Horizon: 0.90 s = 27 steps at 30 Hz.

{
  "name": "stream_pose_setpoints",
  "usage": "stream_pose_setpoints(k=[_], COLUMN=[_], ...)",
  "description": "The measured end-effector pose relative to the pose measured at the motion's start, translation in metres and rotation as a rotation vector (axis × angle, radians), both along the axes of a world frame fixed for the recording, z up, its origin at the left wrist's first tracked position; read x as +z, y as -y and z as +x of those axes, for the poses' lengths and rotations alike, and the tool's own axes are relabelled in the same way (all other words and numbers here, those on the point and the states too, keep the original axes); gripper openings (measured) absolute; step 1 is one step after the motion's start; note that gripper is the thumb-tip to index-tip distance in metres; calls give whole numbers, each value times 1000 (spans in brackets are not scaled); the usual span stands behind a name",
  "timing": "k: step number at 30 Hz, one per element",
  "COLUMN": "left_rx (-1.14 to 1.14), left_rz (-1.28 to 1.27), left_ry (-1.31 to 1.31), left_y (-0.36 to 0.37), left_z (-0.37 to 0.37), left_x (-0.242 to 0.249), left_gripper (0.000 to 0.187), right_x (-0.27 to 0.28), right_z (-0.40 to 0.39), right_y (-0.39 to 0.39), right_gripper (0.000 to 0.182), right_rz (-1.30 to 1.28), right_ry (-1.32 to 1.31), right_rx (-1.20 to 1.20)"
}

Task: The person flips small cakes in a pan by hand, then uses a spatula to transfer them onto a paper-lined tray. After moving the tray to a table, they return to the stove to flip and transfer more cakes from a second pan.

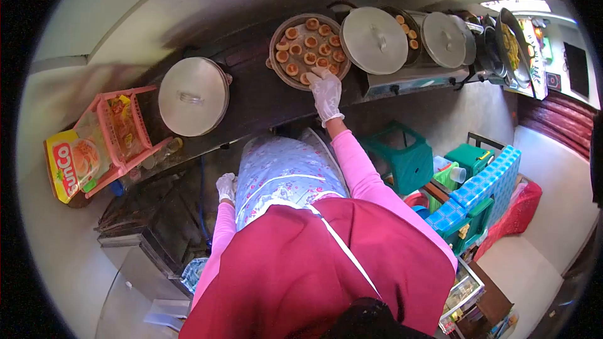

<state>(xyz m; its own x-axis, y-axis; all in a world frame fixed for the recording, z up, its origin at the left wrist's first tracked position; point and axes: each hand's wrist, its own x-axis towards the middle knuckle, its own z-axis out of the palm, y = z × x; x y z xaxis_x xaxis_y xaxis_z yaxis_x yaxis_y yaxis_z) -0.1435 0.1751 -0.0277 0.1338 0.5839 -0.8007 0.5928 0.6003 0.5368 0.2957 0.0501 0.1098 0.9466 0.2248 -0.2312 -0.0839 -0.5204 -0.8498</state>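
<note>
My right hand, in a clear thin glove, reaches over the near rim of a round pan. Its fingertips pinch at a small round browned cake beside that rim. Several more such cakes lie spread across the pan floor, with browned tops and pale sides. Low beside the flowered apron hangs my left hand, gloved too. Its fingers look curled and I see nothing in them.
A lidded pan stands left on the dark counter. Right of the cakes, a large lid partly covers another pan on the stove. A pink rack stands far left, a green stool on the right.
</note>
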Motion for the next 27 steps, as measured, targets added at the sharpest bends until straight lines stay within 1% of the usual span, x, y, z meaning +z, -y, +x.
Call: stream_pose_setpoints(k=[2, 3, 5, 6, 9, 12, 13, 15, 18, 21, 22, 24, 25, 27], left_rx=[-365, -552, -625, -661, -714, -619, -562, -446, -282, -233, -288, -399, -530, -793], left_rz=[187, 278, 265, 258, 303, 271, 255, 227, 181, 134, 143, 161, 230, 372], left_ry=[-124, -187, -264, -302, -289, -212, -193, -154, -43, -63, -106, -193, -233, -311], left_y=[-7, -9, -8, -7, -7, -12, -9, -5, -4, -4, -4, -5, -5, -11], left_z=[-26, -34, -18, -15, -10, -51, -41, -12, -5, -3, -1, 2, -7, -16], left_x=[-45, -57, -24, -18, -6, -83, -64, -12, -3, -1, 0, 4, -9, -27], left_gripper=[22, 24, 28, 30, 30, 26, 24, 20, 17, 18, 18, 20, 21, 23], right_x=[2, 2, -13, -13, -9, 16, 7, 4, 1, 2, 4, -2, -3, -2], right_z=[-3, -5, -8, -9, -16, -24, -26, -27, -27, -27, -27, -27, -29, -30], right_y=[6, 9, 11, 10, 15, 14, 14, 20, 29, 36, 37, 30, 27, 23], right_gripper=[33, 33, 33, 33, 31, 30, 30, 31, 32, 33, 33, 31, 31, 30], right_rz=[-128, -195, -109, -65, 19, 29, 28, 0, -53, -87, -94, -1, 45, -71], right_ry=[116, 172, 42, -24, 24, 12, 32, -23, -57, -14, 9, 17, 20, 129], right_rx=[43, 62, 38, 26, 58, 133, 129, 122, 150, 147, 138, 105, 86, 183])
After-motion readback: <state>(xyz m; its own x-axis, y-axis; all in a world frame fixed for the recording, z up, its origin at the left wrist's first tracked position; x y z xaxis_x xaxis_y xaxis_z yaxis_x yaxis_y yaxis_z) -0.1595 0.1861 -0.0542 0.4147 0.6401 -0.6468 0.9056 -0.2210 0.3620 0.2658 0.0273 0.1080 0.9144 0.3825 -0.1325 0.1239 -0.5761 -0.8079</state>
